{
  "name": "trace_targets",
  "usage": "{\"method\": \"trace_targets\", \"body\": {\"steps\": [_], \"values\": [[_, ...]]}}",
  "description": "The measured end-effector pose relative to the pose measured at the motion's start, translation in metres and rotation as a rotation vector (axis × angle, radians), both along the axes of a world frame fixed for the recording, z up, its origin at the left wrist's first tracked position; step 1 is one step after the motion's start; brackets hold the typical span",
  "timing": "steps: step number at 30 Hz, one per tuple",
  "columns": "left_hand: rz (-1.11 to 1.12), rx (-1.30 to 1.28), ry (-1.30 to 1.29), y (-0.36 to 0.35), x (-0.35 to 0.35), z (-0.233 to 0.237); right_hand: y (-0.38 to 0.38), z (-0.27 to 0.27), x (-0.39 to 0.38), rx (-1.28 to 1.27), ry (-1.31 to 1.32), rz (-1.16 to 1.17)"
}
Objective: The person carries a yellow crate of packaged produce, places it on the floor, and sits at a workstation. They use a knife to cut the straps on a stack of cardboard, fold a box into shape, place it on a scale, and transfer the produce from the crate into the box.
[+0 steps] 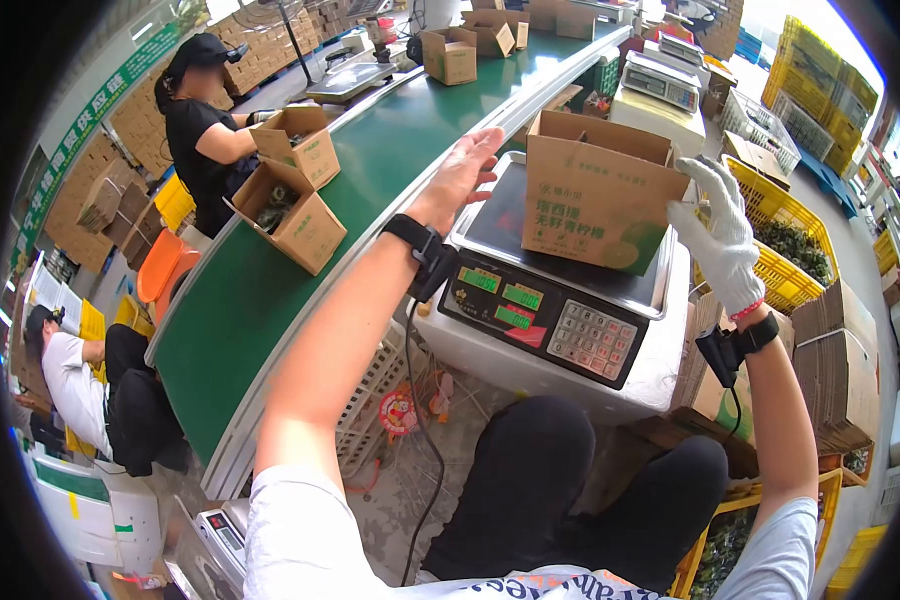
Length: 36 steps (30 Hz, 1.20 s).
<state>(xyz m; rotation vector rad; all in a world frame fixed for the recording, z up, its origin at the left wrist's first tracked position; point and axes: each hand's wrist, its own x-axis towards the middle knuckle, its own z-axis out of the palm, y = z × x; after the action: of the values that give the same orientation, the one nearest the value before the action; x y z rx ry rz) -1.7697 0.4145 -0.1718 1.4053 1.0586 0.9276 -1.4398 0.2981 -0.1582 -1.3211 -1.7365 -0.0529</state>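
A tall cardboard box (600, 205) with green print stands upright, its top open, on the metal pan of a digital scale (540, 310). My bare left hand (463, 178) is left of it, palm turned toward the box, fingers stretched out and a small gap away. On the other side my right hand (718, 235), in a white knit glove, is open with fingers spread and curved. Its fingertips and thumb overlap the box's right edge in this view. The scale's green displays are lit. Inside the box a cardboard divider shows; the bottom is hidden.
A green conveyor belt (260, 340) curves past on my left with open filled boxes (290, 215). Across it stands a co-worker (205, 130); another person (80, 380) sits lower left. At right are a yellow crate (790, 215) with green produce and flattened cartons (835, 360).
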Motion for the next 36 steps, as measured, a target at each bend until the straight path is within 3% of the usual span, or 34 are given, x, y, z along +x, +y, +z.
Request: {"method": "trace_targets", "body": {"steps": [4, 6, 7, 13, 16, 19, 20, 22, 23, 25, 26, 28, 30, 31, 32, 33, 36], "values": [[-0.076, 0.04, 0.01, -0.012, 0.024, 0.005, -0.017, 0.009, -0.009, 0.168, -0.399, 0.021], [-0.175, 0.022, -0.115, -0.025, 0.034, 0.002, -0.031, 0.019, -0.015, 0.189, -0.468, 0.133], [-0.236, -0.044, -0.296, -0.027, 0.036, -0.002, -0.035, 0.022, -0.014, 0.17, -0.492, 0.155], [-0.229, 0.1, -0.26, -0.038, 0.03, -0.018, -0.028, 0.07, -0.017, 0.109, -0.644, 0.382], [-0.251, 0.035, -0.245, -0.044, 0.028, -0.012, -0.005, 0.087, -0.031, -0.042, -0.665, 0.381], [-0.242, 0.024, -0.237, -0.047, 0.033, -0.006, 0.017, 0.092, -0.058, -0.303, -0.977, 0.192], [-0.252, 0.021, -0.245, -0.041, 0.033, -0.012, 0.027, 0.09, -0.074, -0.507, -1.076, 0.11], [-0.263, 0.015, -0.249, -0.037, 0.035, -0.015, 0.066, 0.062, -0.08, -0.549, -1.174, 0.163], [-0.232, 0.056, -0.206, -0.036, 0.038, -0.015, 0.072, 0.052, -0.078, -0.549, -1.173, 0.16], [-0.201, 0.101, -0.172, -0.031, 0.042, -0.014, 0.075, 0.047, -0.071, -0.265, -0.876, 0.504], [-0.169, 0.121, -0.161, -0.028, 0.044, -0.016, 0.078, 0.045, -0.065, -0.272, -0.878, 0.504], [-0.151, 0.135, -0.147, -0.029, 0.046, -0.019, 0.075, 0.057, -0.059, -0.513, -0.826, 0.523], [-0.207, 0.131, -0.171, -0.029, 0.045, -0.015, 0.064, 0.07, -0.061, -0.523, -0.796, 0.483], [-0.121, -0.072, -0.215, -0.045, 0.05, 0.0, 0.056, 0.082, -0.068, -0.634, -0.888, 0.283], [-0.117, -0.07, -0.212, -0.04, 0.055, -0.007, 0.052, 0.087, -0.074, -0.737, -0.974, 0.087], [-0.136, -0.092, -0.126, -0.032, 0.055, -0.019, 0.053, 0.084, -0.073, -0.705, -1.054, 0.055], [-0.118, -0.026, -0.073, -0.039, 0.054, -0.013, 0.068, 0.08, -0.079, -0.905, -1.064, 0.218]]}}
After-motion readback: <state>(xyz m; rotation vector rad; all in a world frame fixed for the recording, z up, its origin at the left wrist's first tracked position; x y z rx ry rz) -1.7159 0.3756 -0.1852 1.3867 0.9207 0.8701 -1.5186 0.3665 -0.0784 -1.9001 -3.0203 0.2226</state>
